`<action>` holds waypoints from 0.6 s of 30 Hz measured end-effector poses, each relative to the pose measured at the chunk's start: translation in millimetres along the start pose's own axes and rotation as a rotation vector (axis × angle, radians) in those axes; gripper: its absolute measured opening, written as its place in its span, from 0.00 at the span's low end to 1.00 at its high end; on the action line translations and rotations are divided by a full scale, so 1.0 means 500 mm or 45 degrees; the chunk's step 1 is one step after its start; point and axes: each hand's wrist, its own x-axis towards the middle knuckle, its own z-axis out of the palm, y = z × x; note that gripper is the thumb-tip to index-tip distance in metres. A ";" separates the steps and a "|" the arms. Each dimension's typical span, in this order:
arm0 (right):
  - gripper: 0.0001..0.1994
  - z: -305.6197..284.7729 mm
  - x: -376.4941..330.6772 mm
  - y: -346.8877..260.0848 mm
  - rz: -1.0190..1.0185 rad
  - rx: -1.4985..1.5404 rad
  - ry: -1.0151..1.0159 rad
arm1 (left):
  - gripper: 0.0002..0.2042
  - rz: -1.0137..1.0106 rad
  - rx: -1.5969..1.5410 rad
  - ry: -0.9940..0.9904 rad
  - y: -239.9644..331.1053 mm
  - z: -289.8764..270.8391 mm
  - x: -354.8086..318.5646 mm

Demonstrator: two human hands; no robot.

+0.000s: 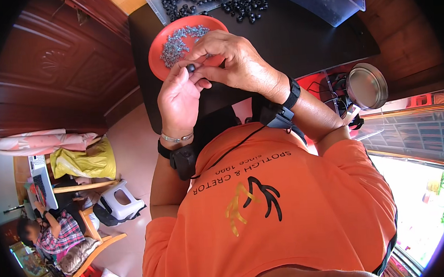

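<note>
Above the near rim of the plate, my left hand (178, 101) pinches a small round black piece (191, 68) between thumb and fingers. My right hand (237, 61) meets it from the right, its thumb and forefinger closed close beside the black piece. Whatever sits in the right fingertips is too small or hidden to make out. Under both hands, the round orange-red plate (156, 47) carries many tiny silvery metal parts (175, 49). Behind it lie loose black pieces (247, 6) like the one held, some spilling from a clear plastic tray (157, 5).
The dark table (287, 43) bears a translucent bin (325, 2) at the far right. A round metal tin (366, 85) stands by cables at the right. Away to the left, a person in a checked shirt (65, 232) sits at a desk near a white stool (122, 203).
</note>
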 end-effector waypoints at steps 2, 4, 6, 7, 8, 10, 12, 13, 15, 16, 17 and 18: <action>0.12 0.004 -0.002 0.004 0.061 0.103 -0.002 | 0.12 -0.017 -0.089 0.034 -0.009 -0.006 -0.001; 0.12 0.006 -0.005 0.002 0.049 0.104 -0.020 | 0.12 -0.024 -0.111 0.034 -0.014 -0.008 -0.004; 0.12 0.010 -0.009 0.007 0.037 0.073 -0.011 | 0.12 -0.032 -0.132 0.032 -0.016 -0.010 -0.004; 0.12 0.011 -0.011 0.009 0.024 0.041 -0.001 | 0.12 -0.046 -0.117 0.049 -0.016 -0.013 -0.004; 0.12 0.011 -0.011 0.009 0.026 0.042 -0.002 | 0.11 -0.061 -0.102 0.066 -0.017 -0.014 -0.005; 0.12 0.012 -0.011 0.006 -0.014 -0.079 0.021 | 0.11 -0.052 -0.086 0.081 -0.016 -0.014 -0.006; 0.12 0.011 -0.009 0.003 -0.018 -0.097 0.006 | 0.11 -0.042 -0.071 0.095 -0.014 -0.012 -0.009; 0.12 0.010 -0.009 0.001 -0.025 -0.117 -0.007 | 0.12 -0.032 -0.020 0.083 -0.012 -0.012 -0.010; 0.12 0.009 -0.007 -0.004 -0.019 -0.132 -0.036 | 0.12 -0.018 0.027 0.070 -0.011 -0.013 -0.013; 0.13 0.009 -0.007 -0.007 -0.012 -0.146 -0.064 | 0.12 -0.016 0.111 0.083 -0.012 -0.016 -0.016; 0.13 0.009 -0.006 -0.008 -0.017 -0.149 -0.069 | 0.12 -0.010 0.194 0.097 -0.012 -0.017 -0.017; 0.11 0.009 -0.006 -0.009 -0.028 -0.164 -0.079 | 0.12 -0.003 0.189 0.097 -0.012 -0.016 -0.019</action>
